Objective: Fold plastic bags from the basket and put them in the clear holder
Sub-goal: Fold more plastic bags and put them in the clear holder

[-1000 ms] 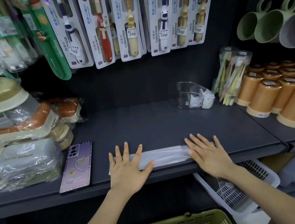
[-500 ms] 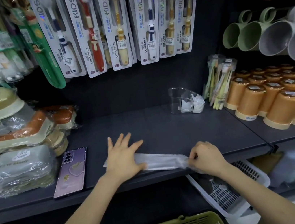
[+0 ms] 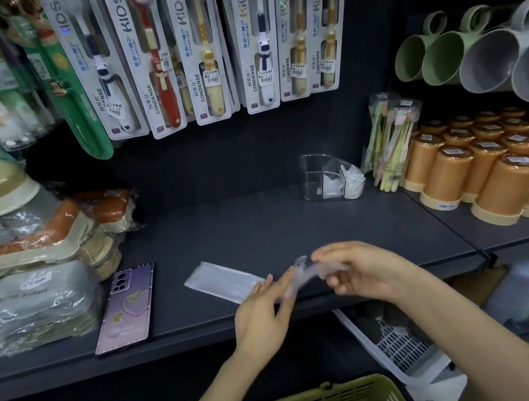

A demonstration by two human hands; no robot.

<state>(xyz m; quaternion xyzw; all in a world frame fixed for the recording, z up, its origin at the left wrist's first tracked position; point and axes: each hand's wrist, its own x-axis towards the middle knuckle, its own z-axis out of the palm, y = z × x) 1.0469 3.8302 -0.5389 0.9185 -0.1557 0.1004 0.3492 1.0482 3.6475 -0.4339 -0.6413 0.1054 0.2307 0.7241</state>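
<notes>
Dark shop shelving fills the head view, with a dark shelf (image 3: 243, 230) running across at about waist height.

On its front part lies the plastic bag (image 3: 223, 279), folded into a long, narrow, translucent strip. The strip's left end rests flat on the shelf. Its right end is lifted off the surface and looks blurred.

The right hand (image 3: 365, 271) has its fingers curled, pinching that raised end between thumb and fingertips. The left hand (image 3: 262, 316) hovers over the shelf's front edge with its fingers straight and slightly spread, gripping nothing. Its fingertips are at the middle of the strip, but blur hides whether they touch it.

The clear holder (image 3: 313, 173) stands well behind the hands, near the back of the shelf. Small folded white bags (image 3: 348, 180) sit in its right part.

Just right of the holder stands a clear tube of toothbrushes (image 3: 390, 138), then rows of orange cups (image 3: 490, 175). Green and grey mugs (image 3: 473, 52) are above the cups. Kids' toothbrush packs (image 3: 200, 46) hang along the back wall.

A lilac phone (image 3: 127, 308) lies face down to the left of the bag, beside stacked wrapped soap boxes (image 3: 31, 294).

Below the shelf, the green basket (image 3: 317, 393) shows at the bottom edge, with a white basket (image 3: 396, 348) to its right.
</notes>
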